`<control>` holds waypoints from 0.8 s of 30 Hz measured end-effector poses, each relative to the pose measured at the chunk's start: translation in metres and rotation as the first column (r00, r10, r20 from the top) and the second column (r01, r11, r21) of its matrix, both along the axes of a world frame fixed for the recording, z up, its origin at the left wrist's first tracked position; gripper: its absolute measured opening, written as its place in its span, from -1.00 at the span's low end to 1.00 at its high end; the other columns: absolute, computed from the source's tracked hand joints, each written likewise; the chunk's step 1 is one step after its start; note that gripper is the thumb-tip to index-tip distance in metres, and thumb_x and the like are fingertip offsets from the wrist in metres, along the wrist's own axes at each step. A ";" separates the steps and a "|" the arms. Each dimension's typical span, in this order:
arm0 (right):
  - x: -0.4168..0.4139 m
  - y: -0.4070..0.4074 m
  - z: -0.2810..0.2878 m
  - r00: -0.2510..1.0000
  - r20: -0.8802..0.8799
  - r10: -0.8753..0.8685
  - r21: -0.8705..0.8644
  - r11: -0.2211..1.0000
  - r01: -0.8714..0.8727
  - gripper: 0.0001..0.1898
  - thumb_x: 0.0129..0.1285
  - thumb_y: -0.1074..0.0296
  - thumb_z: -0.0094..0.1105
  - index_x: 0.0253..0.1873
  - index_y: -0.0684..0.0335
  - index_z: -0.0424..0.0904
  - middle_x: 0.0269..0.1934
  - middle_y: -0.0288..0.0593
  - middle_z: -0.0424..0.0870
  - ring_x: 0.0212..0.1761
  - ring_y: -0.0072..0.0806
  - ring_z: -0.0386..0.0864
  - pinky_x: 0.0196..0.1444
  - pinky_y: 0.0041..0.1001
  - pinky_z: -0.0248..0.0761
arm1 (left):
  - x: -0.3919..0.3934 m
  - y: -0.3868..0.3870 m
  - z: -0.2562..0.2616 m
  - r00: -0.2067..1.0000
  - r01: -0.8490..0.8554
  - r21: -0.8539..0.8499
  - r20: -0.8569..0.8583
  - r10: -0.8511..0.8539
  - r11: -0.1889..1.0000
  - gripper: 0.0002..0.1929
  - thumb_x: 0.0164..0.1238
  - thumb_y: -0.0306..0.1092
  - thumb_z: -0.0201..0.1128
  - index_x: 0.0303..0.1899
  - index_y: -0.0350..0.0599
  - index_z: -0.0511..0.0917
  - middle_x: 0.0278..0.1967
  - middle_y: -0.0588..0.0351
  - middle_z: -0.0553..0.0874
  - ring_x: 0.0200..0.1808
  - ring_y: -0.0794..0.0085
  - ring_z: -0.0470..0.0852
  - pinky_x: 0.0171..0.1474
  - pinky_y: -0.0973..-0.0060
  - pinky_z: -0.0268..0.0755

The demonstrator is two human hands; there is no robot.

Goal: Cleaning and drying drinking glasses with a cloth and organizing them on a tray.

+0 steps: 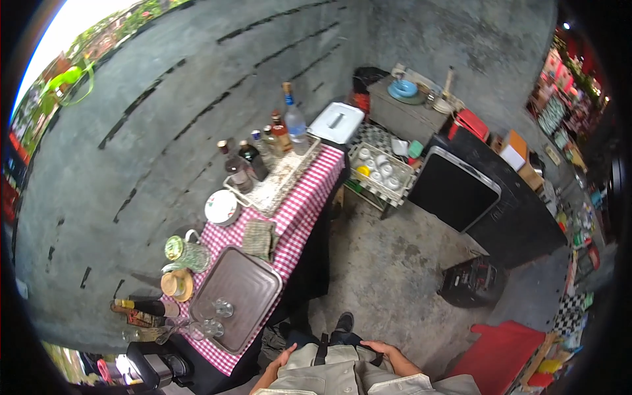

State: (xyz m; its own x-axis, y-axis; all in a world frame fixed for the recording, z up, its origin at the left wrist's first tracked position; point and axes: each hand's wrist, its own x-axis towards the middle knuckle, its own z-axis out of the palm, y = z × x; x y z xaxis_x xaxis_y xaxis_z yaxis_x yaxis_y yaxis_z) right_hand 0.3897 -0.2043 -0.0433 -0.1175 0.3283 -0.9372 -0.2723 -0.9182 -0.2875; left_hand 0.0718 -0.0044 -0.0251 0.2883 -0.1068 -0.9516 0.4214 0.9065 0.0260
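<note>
At the bottom of the view my left hand [285,354] rests by the side of the beige apron or shirt, near the waist. My right hand [376,346] lies against the other side, close to a black strap. Neither shows a held object; the fingers are partly hidden. To the left, a brown serving tray [242,291] with a few stemmed glasses [213,327] lies on a red-and-white checkered tablecloth [296,217]. Beyond it are a folded green cloth [259,238], a round white tin [222,207] and a white wicker basket [291,182] holding several bottles [295,123].
A glass pitcher [190,252], a wine bottle [148,307] and a black coffee maker [158,363] stand along the left. Farther off is a basket of white cups [380,170]. A black case [469,281] sits on the concrete floor, near a red cloth [498,353].
</note>
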 end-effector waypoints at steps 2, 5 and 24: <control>0.002 -0.029 -0.054 0.995 -0.068 -0.072 0.013 0.997 0.074 -0.14 0.12 -0.32 0.08 0.36 0.23 0.26 0.36 -0.08 0.27 0.39 -0.21 0.17 0.34 -0.17 0.04 | 0.017 0.015 -0.015 0.988 0.128 0.091 0.076 -0.135 0.988 0.03 0.13 0.37 0.13 0.41 -0.27 -0.01 0.30 -0.10 0.33 0.17 0.18 0.46 0.13 0.18 0.39; 0.003 -0.051 -0.082 0.972 -0.146 -0.185 -0.080 0.981 0.174 -0.16 0.11 -0.37 0.05 0.35 0.16 0.30 0.35 -0.07 0.28 0.38 -0.21 0.19 0.32 -0.10 0.04 | 0.026 0.034 -0.073 0.955 0.295 0.239 -0.050 -0.292 0.925 0.16 -0.03 0.39 0.26 0.42 -0.29 -0.08 0.35 -0.22 0.22 0.32 0.11 0.30 0.29 0.28 0.22; 0.058 -0.049 -0.082 0.953 0.124 -0.277 0.332 0.917 0.223 -0.44 0.30 -0.11 0.02 0.28 0.11 0.41 0.18 -0.22 0.50 0.16 -0.38 0.43 0.23 -0.40 0.22 | 0.153 0.110 -0.084 0.716 0.612 0.513 -0.037 -0.697 0.601 0.07 0.04 0.29 0.24 0.41 -0.31 -0.03 0.37 -0.19 0.21 0.39 0.15 0.21 0.36 0.35 0.08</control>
State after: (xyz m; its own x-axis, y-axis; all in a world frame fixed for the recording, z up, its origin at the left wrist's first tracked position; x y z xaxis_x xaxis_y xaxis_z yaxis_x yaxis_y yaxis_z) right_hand 0.4480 -0.2530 -0.1258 0.1543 0.6036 -0.7822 -0.4051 -0.6834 -0.6073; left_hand 0.2253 0.1054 -0.1092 0.4604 0.1063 -0.8813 0.8480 0.2411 0.4720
